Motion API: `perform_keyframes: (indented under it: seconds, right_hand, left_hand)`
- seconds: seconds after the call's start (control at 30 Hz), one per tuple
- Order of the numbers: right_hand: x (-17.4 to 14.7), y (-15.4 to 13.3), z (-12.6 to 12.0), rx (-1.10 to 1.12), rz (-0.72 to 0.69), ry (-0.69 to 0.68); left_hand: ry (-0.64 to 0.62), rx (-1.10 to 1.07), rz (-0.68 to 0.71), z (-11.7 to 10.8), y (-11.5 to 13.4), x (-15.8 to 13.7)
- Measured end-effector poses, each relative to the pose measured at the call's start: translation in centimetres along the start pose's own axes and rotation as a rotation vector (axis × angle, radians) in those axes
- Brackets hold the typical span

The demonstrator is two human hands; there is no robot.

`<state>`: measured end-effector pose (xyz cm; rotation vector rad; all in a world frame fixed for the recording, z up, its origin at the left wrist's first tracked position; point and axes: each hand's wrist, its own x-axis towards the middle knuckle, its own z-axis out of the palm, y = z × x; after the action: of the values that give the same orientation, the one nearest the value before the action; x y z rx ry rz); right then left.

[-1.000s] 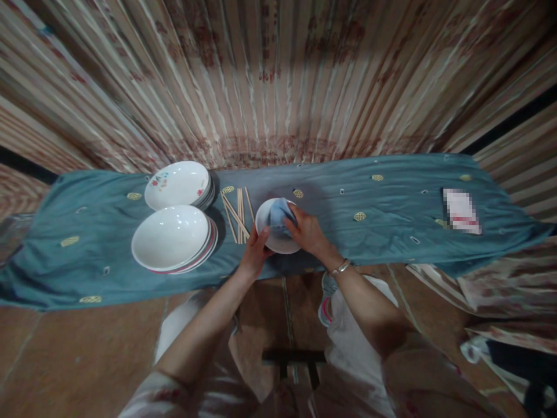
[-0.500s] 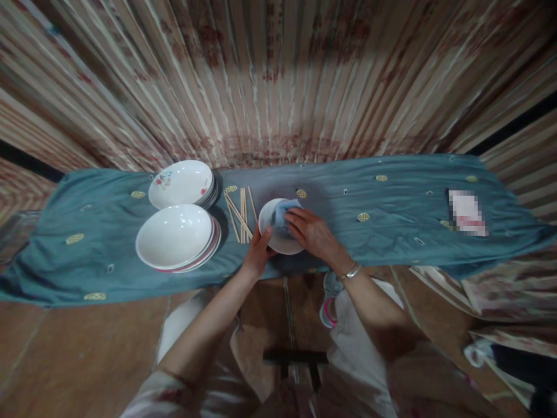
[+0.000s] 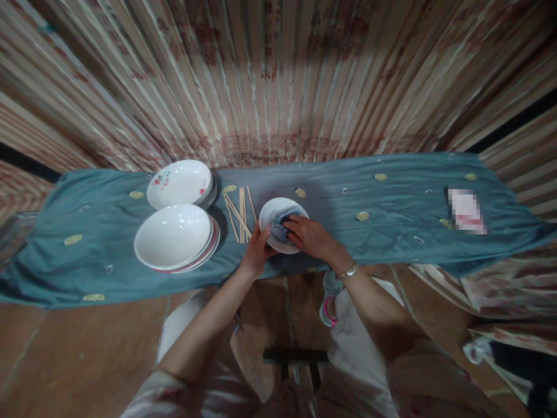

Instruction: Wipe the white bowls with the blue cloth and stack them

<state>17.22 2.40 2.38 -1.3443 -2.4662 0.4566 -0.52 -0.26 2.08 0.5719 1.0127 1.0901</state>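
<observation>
A small white bowl [image 3: 269, 211] is held just above or on the cloth-covered table in front of me; I cannot tell whether its base touches. My left hand [image 3: 258, 251] grips its left rim, thumb over the edge and fingers underneath. Inside the bowl lies a blue cloth [image 3: 281, 223], bunched up, with my right hand [image 3: 308, 235] closed on it and pressing it against the inner wall. The right fingertips are partly hidden by the cloth. Several wooden chopsticks [image 3: 242, 216] lie just left of the bowl, some of them crossed.
Stacked white bowls [image 3: 174, 237] stand on the left, in front of a stack of flower-patterned plates [image 3: 180, 183]. A blurred-out white and pink item [image 3: 466, 211] lies at the right end of the green tablecloth [image 3: 391, 197]. Pleated curtains [image 3: 282, 104] hang behind.
My right hand has brought the blue cloth from the bowl's far rim down into its middle. The left hand keeps its hold on the rim.
</observation>
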Motion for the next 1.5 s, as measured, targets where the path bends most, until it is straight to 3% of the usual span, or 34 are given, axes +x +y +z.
perform_keyframes:
  seconds: [0.17,0.33,0.47,0.57,0.8,1.0,1.3,1.5]
  right_hand:
    - [0.3,0.3,-0.2,0.171,-0.022,-0.075]
    - [0.8,0.3,0.0,0.515,-0.030,-0.098]
    - [1.4,-0.2,0.8,0.784,-0.019,-0.048]
    - [1.8,-0.7,1.4,0.854,-0.003,0.044]
    - [2.7,-1.0,2.7,0.759,-0.017,0.290]
    - [2.9,-1.1,2.5,0.636,0.009,0.390]
    - [3.5,-0.1,2.2,0.253,0.062,0.479]
    - [3.2,0.2,1.9,0.016,0.100,0.404]
  left_hand:
    - [-0.064,-0.043,-0.023,-0.2,0.3,0.1]
    - [-0.104,-0.036,-0.025,-0.4,0.3,0.1]
    - [-0.120,-0.045,-0.027,-0.4,0.3,0.2]
    - [-0.117,-0.043,-0.019,-0.4,0.2,0.3]
    - [-0.082,0.025,-0.010,-0.3,0.1,0.3]
    - [-0.086,0.071,0.026,-0.1,0.0,0.1]
    - [-0.073,0.103,0.034,-0.1,0.0,-0.2]
    - [-0.067,0.113,0.030,-0.1,0.1,-0.5]
